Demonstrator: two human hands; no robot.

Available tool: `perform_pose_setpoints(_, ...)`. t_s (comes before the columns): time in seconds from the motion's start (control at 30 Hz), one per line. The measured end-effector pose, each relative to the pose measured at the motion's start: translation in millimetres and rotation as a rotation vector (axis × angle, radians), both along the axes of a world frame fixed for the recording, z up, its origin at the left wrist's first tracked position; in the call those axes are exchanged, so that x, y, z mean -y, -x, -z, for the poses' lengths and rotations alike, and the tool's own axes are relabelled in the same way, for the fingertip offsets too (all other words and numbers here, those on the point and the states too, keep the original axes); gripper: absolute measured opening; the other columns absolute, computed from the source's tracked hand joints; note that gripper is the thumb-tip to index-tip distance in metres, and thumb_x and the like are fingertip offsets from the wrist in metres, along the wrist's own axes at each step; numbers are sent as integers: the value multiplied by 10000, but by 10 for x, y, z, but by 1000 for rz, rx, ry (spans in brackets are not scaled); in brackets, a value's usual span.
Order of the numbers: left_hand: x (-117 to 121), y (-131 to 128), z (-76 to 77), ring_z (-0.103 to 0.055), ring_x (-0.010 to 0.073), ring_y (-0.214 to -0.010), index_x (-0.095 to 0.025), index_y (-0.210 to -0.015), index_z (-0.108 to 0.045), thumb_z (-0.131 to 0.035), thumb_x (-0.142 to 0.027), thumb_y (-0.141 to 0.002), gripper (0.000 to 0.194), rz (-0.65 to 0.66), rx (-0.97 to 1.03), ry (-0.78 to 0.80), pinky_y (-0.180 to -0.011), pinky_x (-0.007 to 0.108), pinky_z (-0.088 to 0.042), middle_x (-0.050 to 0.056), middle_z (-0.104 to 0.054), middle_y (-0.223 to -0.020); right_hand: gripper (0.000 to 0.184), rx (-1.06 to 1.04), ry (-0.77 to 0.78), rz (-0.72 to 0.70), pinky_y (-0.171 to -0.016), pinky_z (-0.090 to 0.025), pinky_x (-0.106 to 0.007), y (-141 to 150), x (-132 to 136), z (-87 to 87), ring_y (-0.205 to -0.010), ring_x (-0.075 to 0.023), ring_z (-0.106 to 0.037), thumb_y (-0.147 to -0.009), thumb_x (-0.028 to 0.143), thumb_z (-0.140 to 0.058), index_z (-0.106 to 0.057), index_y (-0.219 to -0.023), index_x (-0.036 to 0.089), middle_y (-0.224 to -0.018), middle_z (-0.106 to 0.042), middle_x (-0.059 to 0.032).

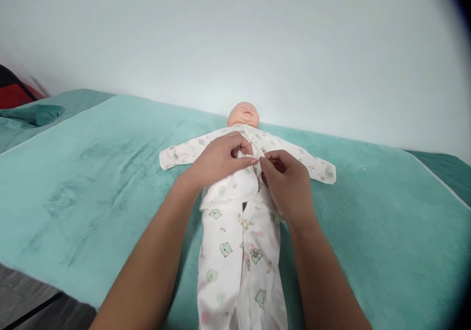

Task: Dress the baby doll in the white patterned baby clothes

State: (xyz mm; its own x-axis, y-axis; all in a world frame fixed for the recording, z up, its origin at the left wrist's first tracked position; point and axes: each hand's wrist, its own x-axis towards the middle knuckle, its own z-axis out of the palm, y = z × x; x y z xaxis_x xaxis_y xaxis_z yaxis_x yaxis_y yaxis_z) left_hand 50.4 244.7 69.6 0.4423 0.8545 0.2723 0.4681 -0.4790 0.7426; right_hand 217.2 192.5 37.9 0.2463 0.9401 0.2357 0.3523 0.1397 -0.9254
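A baby doll (pixel 243 114) lies on its back, its head toward the wall. It wears a white baby top (pixel 235 185) printed with small animals, sleeves spread to both sides, and matching trousers (pixel 222 251). My left hand (pixel 226 158) rests over the chest, thumb and fingers pinching the top's front edge. Close beside it, my right hand (pixel 287 178) pinches the same front opening from the other side, with fingers curled. Whatever small fastening may lie between the fingertips is hidden. The top's lower hem overlaps the trouser waist.
A teal blanket (pixel 91 188) covers the surface under the doll. Behind it rises a white wall (pixel 235 40). At the far left sits a red and black item (pixel 14 92), and dark flooring (pixel 25 295) shows at the lower left.
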Motion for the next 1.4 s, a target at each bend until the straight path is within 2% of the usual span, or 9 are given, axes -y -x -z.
perform_pose_setpoints(0.17,13,19,-20,-532,146,-775,-217,-822,-692,-646,-312,-832,106,16,-29,-2,-716,296,-411,13,-665,-908,126,-197,-40,7,-591,-394,-255,24,7,-1,-640,-120,-498,-849,341,-646,-677,-837,219,-741,-608,14)
perform_pose_setpoints(0.33,17,52,-27,-482,118,-668,-209,-797,-689,-649,-353,-844,157,20,74,128,-627,278,-375,-1,-626,-778,132,-347,-9,-46,-573,-379,-233,61,12,-4,-623,-100,-455,-849,350,-667,-681,-844,219,-718,-556,29)
perform_pose_setpoints(0.43,35,50,-43,-463,105,-621,-204,-802,-684,-660,-371,-844,173,42,173,219,-592,269,-364,-8,-587,-713,146,-447,17,-116,-603,-415,-236,37,-5,-5,-679,-115,-513,-840,365,-685,-690,-849,220,-784,-610,11)
perform_pose_setpoints(0.57,55,34,-54,-514,113,-642,-204,-817,-702,-683,-365,-828,163,45,260,288,-597,265,-404,9,-622,-740,170,-540,83,-221,-641,-457,-253,-22,-41,5,-711,-134,-566,-818,390,-721,-708,-863,227,-822,-658,2)
perform_pose_setpoints(0.77,14,61,-17,-602,140,-753,-202,-841,-727,-729,-350,-790,156,59,327,347,-671,276,-470,28,-673,-813,207,-452,74,-225,-689,-495,-277,-24,-43,28,-759,-153,-615,-813,415,-734,-730,-917,236,-860,-700,-8)
perform_pose_setpoints(0.9,-9,84,-3,-629,154,-807,-198,-861,-722,-747,-350,-774,177,83,362,367,-724,294,-501,38,-684,-846,236,-407,71,-217,-665,-485,-268,-35,-36,21,-735,-144,-601,-804,418,-746,-737,-945,229,-824,-677,-8)
perform_pose_setpoints(1.03,-11,79,3,-616,133,-754,-202,-867,-699,-750,-334,-771,171,85,364,377,-669,267,-480,21,-666,-805,251,-334,95,-238,-613,-449,-244,-40,-22,-17,-662,-113,-544,-797,420,-758,-739,-960,230,-787,-648,8)
perform_pose_setpoints(1.17,-9,69,10,-604,120,-704,-203,-865,-675,-764,-349,-754,204,81,382,396,-608,248,-441,8,-663,-767,261,-218,104,-233,-601,-437,-235,1,5,-57,-679,-111,-530,-790,412,-768,-728,-961,220,-816,-644,-3)
perform_pose_setpoints(1.4,40,83,-49,-570,126,-639,-222,-886,-698,-727,-424,-774,233,-24,206,345,-540,256,-384,0,-664,-721,215,-158,82,-220,-613,-449,-241,26,6,-54,-677,-115,-532,-798,357,-745,-723,-957,213,-805,-641,-7)
